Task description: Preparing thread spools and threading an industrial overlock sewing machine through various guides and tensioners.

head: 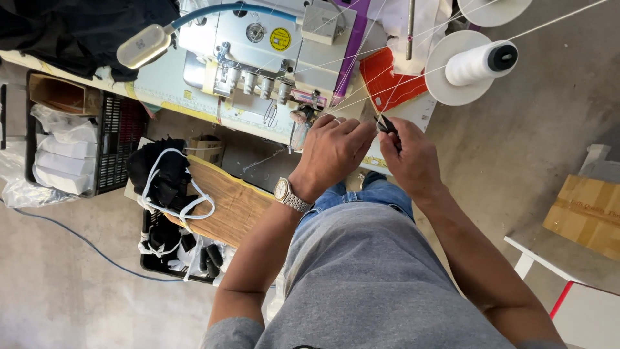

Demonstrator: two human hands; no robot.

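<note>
I sit in front of a white overlock sewing machine (271, 45) on a table. My left hand (336, 152), with a metal wristwatch, pinches thin white threads (361, 97) that run from a white thread cone (478, 63) toward the machine. My right hand (410, 158) holds a small black thread snip (387, 125), its tip right beside my left fingertips and the threads. Both hands are close together above my knees, at the table's front edge.
A gooseneck lamp (143, 45) hangs over the machine's left side. A red cloth piece (387, 84) lies on the table. A black crate with white bags (64, 155), a wooden board with black and white pieces (174, 187) and a cardboard box (588, 213) stand around.
</note>
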